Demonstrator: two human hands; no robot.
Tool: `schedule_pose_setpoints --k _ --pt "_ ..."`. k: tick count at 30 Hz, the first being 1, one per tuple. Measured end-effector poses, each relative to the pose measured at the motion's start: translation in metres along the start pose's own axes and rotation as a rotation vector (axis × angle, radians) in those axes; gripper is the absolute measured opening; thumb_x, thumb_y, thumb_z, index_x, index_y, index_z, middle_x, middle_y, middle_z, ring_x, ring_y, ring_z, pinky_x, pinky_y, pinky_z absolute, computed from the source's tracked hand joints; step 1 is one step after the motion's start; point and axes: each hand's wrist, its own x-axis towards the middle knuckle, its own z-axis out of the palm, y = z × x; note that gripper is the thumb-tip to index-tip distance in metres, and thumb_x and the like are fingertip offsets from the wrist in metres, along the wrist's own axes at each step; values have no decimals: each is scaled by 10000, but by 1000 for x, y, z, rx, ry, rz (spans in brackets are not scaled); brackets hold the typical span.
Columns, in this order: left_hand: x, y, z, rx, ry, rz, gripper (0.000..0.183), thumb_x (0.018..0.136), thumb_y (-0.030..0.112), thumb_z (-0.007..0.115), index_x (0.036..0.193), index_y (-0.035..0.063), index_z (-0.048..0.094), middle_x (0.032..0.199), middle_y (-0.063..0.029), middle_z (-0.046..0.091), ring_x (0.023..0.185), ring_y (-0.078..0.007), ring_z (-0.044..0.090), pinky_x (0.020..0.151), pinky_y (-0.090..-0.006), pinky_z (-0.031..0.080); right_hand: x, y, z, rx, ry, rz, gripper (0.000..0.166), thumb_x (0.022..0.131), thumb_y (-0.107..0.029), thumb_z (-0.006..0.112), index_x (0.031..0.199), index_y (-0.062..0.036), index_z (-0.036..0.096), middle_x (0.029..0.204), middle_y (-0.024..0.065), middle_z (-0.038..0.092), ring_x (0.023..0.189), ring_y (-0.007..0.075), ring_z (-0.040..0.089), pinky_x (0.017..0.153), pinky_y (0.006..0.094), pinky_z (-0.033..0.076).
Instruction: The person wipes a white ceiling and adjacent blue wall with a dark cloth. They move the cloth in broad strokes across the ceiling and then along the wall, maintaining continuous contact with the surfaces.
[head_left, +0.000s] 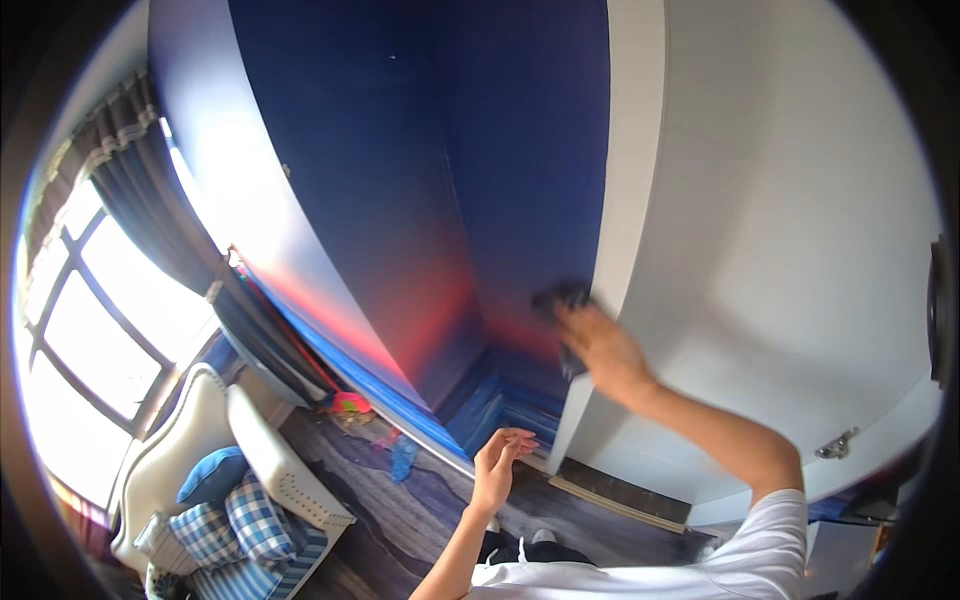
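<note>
Before me is a tall recess with dark blue walls (525, 150) that shade into red near the bottom. My right hand (604, 349) is raised at its right edge and grips a dark cloth (574, 360), blurred, close to the white edge panel (630, 165). Lower down, my left hand (501, 465) hangs in front of the recess's blue base (499, 409), its fingers loosely bent and nothing in it. The part of the cloth under my right palm is hidden.
A cream armchair (255, 442) with blue cushions (259, 517) stands at the lower left, below a curtained window (105, 315). Toys and a blue plastic piece (403, 457) lie on the patterned floor (360, 480). A white door panel (780, 225) with a metal hinge (836, 444) is at right.
</note>
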Motion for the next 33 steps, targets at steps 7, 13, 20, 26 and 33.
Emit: schedule_pose_setpoints --k 7,13,20,26,33 --pt "8 3 5 76 -22 37 252 1020 154 453 1110 -26 604 1036 -86 663 989 -163 626 902 -297 480 61 90 -139 47 338 373 619 867 -150 519 1474 -174 404 1610 37 203 1494 182 131 1208 400 80" --pt "31 6 1 131 -96 37 280 1020 204 466 1102 -14 621 990 -75 683 949 -150 625 859 -288 473 -49 -32 36 -138 -87 -30 602 898 -186 477 1488 -140 367 1604 29 218 1482 160 164 1214 351 85" --pt "62 26 -24 135 -184 79 277 1020 187 460 1102 -19 626 986 -94 684 943 -162 631 877 -294 483 34 59 -105 -96 14 249 629 876 -173 523 1485 -136 372 1596 80 226 1485 207 156 1218 396 90" --pt "76 29 -34 87 -399 92 268 1029 178 457 1102 -18 625 1014 -78 670 965 -146 609 897 -294 462 83 67 -152 -98 128 593 783 808 -291 667 1504 -144 340 1598 149 185 1492 283 126 1210 439 60" --pt "87 38 -80 95 -525 129 288 1036 194 465 1119 -40 610 1022 -98 665 984 -160 617 914 -303 472 55 -28 -45 -103 -128 571 680 860 -158 514 1511 -119 321 1583 202 187 1482 338 139 1208 462 41"
